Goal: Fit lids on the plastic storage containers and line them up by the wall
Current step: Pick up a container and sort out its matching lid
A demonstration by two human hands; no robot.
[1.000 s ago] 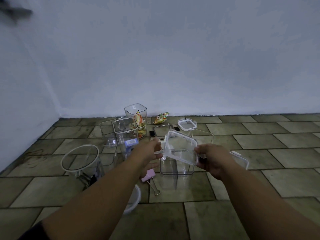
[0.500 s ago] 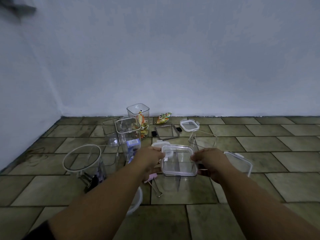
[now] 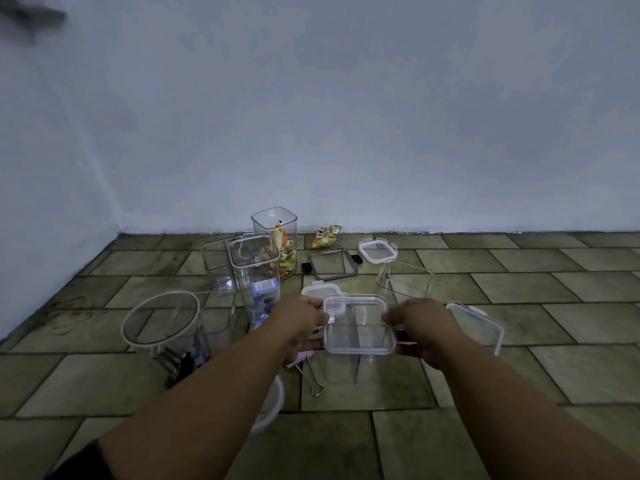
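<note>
**Square clear lid, held over its container, floor, mid-foreground**

Item: square clear lid [image 3: 358, 323], lying level on the mouth of a clear square container [image 3: 360, 370] that stands upright on the tiled floor [image 3: 519, 372]. Whether the lid is pressed fully home cannot be told.

Hold: left hand [image 3: 301, 322] on the lid's left edge and right hand [image 3: 420, 325] on its right edge. The fingers of each are curled round the rim and pinch it.

Just beside:
- White-rimmed lid [image 3: 311, 291], flat, behind the left hand.
- Larger white-rimmed lid [image 3: 485, 323], right of the right hand, tilted.
- Pink binder clip [image 3: 306, 356] below the left hand, its wire handles pointing toward the camera.
- Round white-edged piece [image 3: 272, 405], partly hidden under the left forearm.

Further back:
- Open clear container [image 3: 405, 280], without a lid.
- Dark-framed lid [image 3: 333, 264] with black clips.
- Small white-rimmed lid [image 3: 377, 250].

Left group:
- Round-topped container [image 3: 161, 318] with dark clips inside.
- Tall square container [image 3: 254, 268] holding a blue box [image 3: 265, 292].
- Low clear container [image 3: 218, 268] behind that.

By the wall [image 3: 346, 133]:
- Tall open container [image 3: 275, 225] with coloured snack packets inside.
- Loose snack packet [image 3: 325, 236] to its right.
</note>
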